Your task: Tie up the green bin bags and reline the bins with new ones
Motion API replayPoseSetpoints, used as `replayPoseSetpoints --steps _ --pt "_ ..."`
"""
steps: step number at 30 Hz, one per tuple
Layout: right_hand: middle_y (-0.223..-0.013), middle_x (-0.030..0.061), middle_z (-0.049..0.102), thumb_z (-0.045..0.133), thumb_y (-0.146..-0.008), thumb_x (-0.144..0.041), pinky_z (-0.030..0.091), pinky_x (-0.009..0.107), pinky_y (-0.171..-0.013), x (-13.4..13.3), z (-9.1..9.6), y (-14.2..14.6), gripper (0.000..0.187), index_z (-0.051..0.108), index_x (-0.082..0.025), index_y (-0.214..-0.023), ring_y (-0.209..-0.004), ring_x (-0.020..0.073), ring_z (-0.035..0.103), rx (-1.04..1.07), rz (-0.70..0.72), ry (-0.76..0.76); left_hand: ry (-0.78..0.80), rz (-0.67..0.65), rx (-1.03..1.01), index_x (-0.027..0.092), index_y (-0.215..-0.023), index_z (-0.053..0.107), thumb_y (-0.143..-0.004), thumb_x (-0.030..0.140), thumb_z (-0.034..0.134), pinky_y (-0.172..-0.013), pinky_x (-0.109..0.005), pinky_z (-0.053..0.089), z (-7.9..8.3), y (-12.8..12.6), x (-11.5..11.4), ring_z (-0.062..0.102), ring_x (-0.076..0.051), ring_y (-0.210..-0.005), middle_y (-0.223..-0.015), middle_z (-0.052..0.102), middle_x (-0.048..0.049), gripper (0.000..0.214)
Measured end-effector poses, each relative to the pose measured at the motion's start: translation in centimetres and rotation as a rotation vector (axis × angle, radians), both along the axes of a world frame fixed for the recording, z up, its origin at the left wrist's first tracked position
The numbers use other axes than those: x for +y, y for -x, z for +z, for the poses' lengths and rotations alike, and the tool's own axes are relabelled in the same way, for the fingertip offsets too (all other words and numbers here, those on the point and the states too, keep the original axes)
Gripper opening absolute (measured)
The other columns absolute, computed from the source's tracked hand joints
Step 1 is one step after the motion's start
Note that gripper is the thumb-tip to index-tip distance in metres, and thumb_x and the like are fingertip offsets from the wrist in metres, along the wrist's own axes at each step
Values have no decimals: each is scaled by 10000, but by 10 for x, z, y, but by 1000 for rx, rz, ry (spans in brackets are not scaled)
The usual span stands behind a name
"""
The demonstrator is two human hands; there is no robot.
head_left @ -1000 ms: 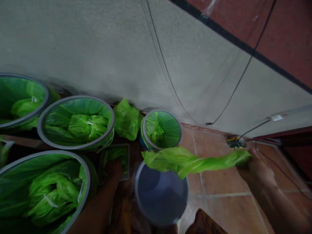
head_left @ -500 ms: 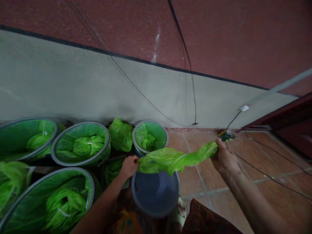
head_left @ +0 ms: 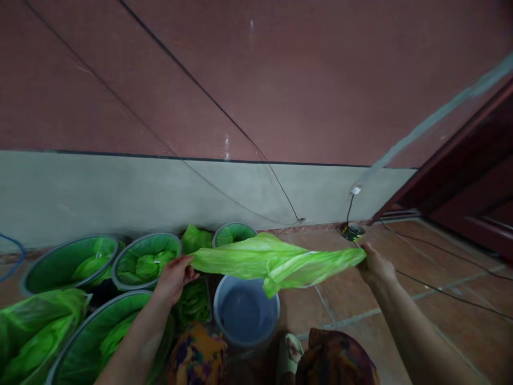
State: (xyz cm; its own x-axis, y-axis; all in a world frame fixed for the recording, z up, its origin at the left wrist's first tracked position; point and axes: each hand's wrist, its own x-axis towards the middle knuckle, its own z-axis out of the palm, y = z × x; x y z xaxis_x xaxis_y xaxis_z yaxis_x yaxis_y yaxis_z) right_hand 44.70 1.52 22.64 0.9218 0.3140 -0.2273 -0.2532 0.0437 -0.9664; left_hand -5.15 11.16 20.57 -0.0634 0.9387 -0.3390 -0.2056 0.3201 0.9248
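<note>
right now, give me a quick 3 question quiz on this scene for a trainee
1. True or false: the bag is stretched between the left hand and the right hand.
2. The bin under the bag is: A) lined in green, B) bare blue inside, C) tipped on its side.
3. Which hand is nearer the lined bins?

Key: 1 true; 2 B; 3 the left hand.
</note>
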Motion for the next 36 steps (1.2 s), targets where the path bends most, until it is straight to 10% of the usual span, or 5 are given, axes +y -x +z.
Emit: replayPoseSetpoints --steps 5,10,15,27,36 --pt "-732 64 684 695 -704 -361 512 349 -707 -27 -2 59 212 672 -159 -763 -720 220 639 -656 336 412 -132 -47 -80 159 -667 615 -495 380 839 -603 -226 521 46 -8 -32 615 -115 -625 -665 662 16 359" --pt "-1175 103 677 618 -807 -389 477 367 -943 -41 -7 198 431 631 -192 -1191 -1085 229 622 -1006 959 216 -184 -120 -149 150 -678 614 -521 362 858 -630 -248 521 70 -17 -71 615 -119 -633 -682 655 13 359" --pt "-1257 158 642 654 -771 -199 436 394 -1007 -39 -31 289 571 546 -122 -1326 -1200 285 574 -1143 1118 380 -247 -249 -116 167 -687 586 -563 300 830 -582 -227 472 81 -15 -109 578 -110 -596 -647 622 34 305" --pt "-987 49 736 469 -832 -140 484 275 -843 -38 -5 221 257 700 -198 -929 -918 188 676 -1090 847 253 -606 -293 809 202 -884 694 -657 303 619 -924 -358 456 67 51 -98 646 -243 -947 -941 733 -42 260" --pt "-911 48 731 452 -812 -250 494 288 -733 -51 16 214 262 693 -194 -901 -786 188 666 -975 797 122 -563 -33 1016 239 -798 709 -714 291 580 -654 -253 437 70 29 -107 630 -218 -642 -674 699 -30 163"
